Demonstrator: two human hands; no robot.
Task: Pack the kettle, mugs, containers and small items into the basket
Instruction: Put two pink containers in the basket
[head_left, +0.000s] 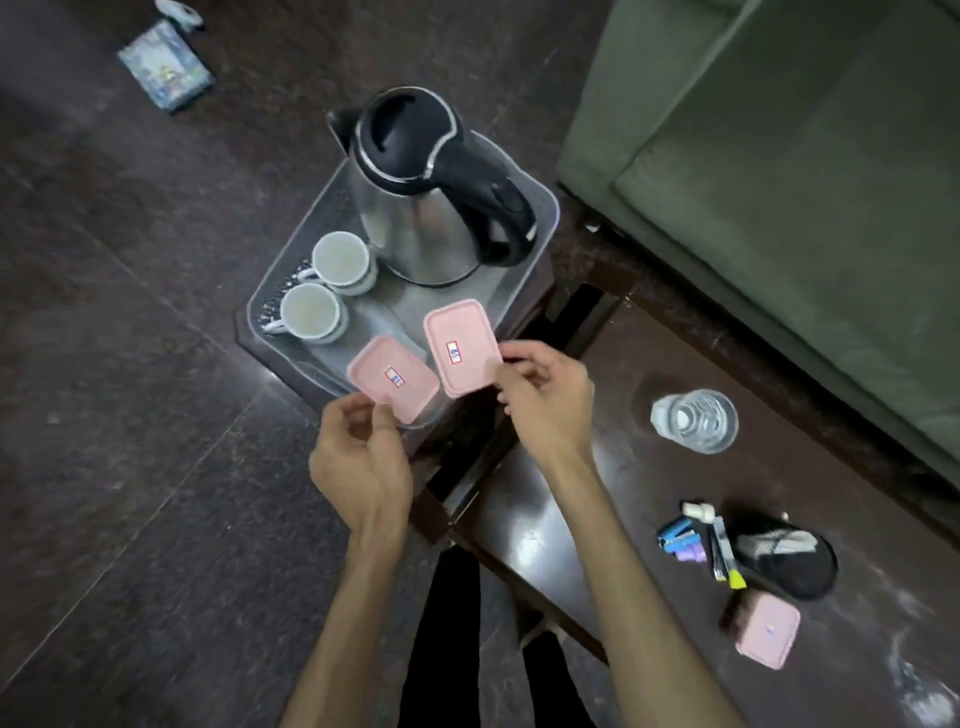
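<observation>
Containers are the step in hand: the left pink box (393, 378) is pinched by the left hand (358, 457), the right pink box (462, 347) by the right hand (545, 400), over the basket (540, 208) holding kettle (415, 208) and mugs (332, 288). Next, both must be lowered in; a third box (768, 630) and small items (691, 540) remain on the table (571, 519).

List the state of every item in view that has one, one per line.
Kettle: lid shut, upright in basket.
Two mugs: upright, in basket.
Two pink containers: lidded, one held by each hand.
Third pink container: lidded, on table.
Water bottle: capped, upright.
</observation>
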